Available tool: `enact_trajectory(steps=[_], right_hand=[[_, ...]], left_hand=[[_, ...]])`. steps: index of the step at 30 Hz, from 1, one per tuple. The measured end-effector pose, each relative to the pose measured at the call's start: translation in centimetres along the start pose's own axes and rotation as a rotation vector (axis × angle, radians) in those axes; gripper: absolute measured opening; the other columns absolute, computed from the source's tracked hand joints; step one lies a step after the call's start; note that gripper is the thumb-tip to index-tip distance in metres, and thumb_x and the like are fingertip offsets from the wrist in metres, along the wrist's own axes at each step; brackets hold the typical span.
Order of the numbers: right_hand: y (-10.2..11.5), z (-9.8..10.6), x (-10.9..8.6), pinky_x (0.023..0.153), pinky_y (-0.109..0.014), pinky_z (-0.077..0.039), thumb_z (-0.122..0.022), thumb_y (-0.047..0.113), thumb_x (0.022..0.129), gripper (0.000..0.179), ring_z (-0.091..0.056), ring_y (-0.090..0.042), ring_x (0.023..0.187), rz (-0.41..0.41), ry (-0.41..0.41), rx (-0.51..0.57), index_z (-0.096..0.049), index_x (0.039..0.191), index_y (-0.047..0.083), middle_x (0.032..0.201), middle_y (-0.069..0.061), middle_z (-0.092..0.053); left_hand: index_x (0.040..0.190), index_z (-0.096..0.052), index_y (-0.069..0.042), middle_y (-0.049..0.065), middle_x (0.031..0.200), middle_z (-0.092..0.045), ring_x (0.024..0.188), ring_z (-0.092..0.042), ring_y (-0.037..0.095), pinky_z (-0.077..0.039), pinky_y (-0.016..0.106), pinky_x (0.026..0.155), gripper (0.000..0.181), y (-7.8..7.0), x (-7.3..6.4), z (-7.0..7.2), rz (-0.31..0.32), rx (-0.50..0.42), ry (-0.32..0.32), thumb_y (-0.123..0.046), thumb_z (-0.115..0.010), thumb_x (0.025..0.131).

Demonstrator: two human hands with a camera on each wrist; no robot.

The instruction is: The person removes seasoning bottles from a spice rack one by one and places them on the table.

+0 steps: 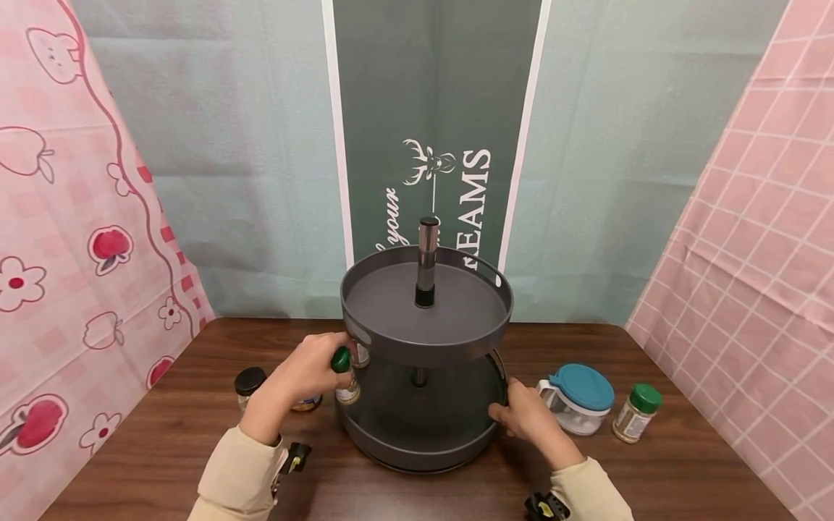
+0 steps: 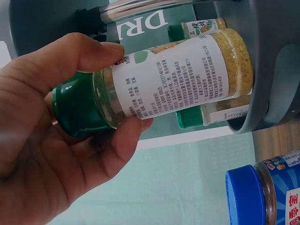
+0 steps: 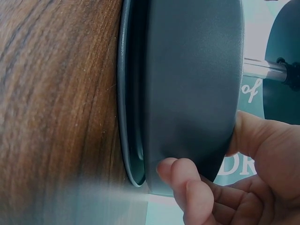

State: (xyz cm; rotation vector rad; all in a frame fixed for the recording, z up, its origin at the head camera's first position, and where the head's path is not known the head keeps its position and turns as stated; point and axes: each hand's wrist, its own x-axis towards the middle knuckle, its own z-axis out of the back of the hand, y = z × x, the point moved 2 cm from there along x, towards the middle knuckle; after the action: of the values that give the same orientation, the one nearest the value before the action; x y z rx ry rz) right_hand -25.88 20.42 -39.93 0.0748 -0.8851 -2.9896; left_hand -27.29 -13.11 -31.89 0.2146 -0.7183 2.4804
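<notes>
A dark grey two-tier round rack [image 1: 426,354] with a metal centre post stands on the table. My left hand [image 1: 313,367] holds a green-capped seasoning jar [image 2: 173,77] between thumb and fingers, at the left side of the lower tray [image 1: 423,457]. Yellowish granules show in the jar's base. Two more green-capped jars, an upper one [image 2: 199,28] and a lower one [image 2: 220,113], appear behind it in the left wrist view. My right hand [image 1: 526,414] grips the lower tray's right rim, thumb at the top edge and fingers against the outer wall.
Left of the rack are a black-capped jar [image 1: 250,383] and a blue-lidded jar [image 2: 248,194], partly hidden by the left arm in the head view. To the right stand a blue-lidded white container [image 1: 580,396] and a green-capped jar [image 1: 635,414]. Cloth hangs around the wooden table [image 1: 691,463].
</notes>
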Motion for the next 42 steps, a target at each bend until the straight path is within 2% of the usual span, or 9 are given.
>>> enact_trajectory(steps=[7, 15, 21, 31, 42], right_hand=[[0.0, 0.1, 0.1, 0.048, -0.03, -0.041, -0.058, 0.012, 0.079, 0.067, -0.052, -0.016, 0.044, -0.008, 0.003, -0.006, -0.03, 0.128, -0.024, 0.051, -0.006, -0.052], [0.0, 0.2, 0.2, 0.049, -0.03, -0.041, -0.058, 0.012, 0.08, 0.067, -0.051, -0.016, 0.043, 0.005, -0.001, -0.015, -0.03, 0.128, -0.024, 0.049, -0.006, -0.051], [0.0, 0.1, 0.2, 0.047, -0.03, -0.04, -0.058, 0.012, 0.079, 0.067, -0.051, -0.016, 0.043, 0.005, 0.004, -0.009, -0.03, 0.128, -0.024, 0.049, -0.006, -0.051], [0.1, 0.1, 0.1, 0.05, -0.031, -0.042, -0.058, 0.013, 0.08, 0.067, -0.052, -0.016, 0.044, 0.012, 0.007, -0.014, -0.03, 0.127, -0.025, 0.051, -0.006, -0.052], [0.2, 0.1, 0.0, 0.049, -0.031, -0.042, -0.059, 0.012, 0.079, 0.066, -0.052, -0.016, 0.044, 0.023, 0.0, -0.016, -0.031, 0.126, -0.026, 0.052, -0.006, -0.052]], left_hand=[[0.092, -0.061, -0.01, 0.0, 0.083, -0.057, 0.064, -0.051, 0.009, -0.044, 0.025, 0.054, 0.024, 0.1, -1.1, 0.5, -0.016, 0.023, -0.036, -0.004, -0.072, 0.072], [0.092, -0.061, -0.009, 0.0, 0.083, -0.057, 0.063, -0.05, 0.01, -0.044, 0.025, 0.053, 0.024, 1.0, -2.6, 1.2, 0.015, 0.036, -0.048, -0.005, -0.072, 0.071], [0.094, -0.061, -0.008, 0.002, 0.085, -0.058, 0.063, -0.049, 0.011, -0.043, 0.026, 0.051, 0.026, 2.0, -3.6, 1.2, 0.07, 0.024, -0.001, -0.003, -0.071, 0.07], [0.089, -0.06, -0.008, 0.004, 0.085, -0.059, 0.071, -0.054, 0.016, -0.045, 0.029, 0.054, 0.027, 3.7, -5.3, 1.1, 0.131, 0.09, 0.071, -0.004, -0.076, 0.068], [0.091, -0.061, -0.006, 0.003, 0.081, -0.059, 0.062, -0.049, 0.012, -0.042, 0.025, 0.049, 0.029, 5.0, -6.0, 0.6, 0.103, 0.062, 0.111, -0.001, -0.074, 0.065]])
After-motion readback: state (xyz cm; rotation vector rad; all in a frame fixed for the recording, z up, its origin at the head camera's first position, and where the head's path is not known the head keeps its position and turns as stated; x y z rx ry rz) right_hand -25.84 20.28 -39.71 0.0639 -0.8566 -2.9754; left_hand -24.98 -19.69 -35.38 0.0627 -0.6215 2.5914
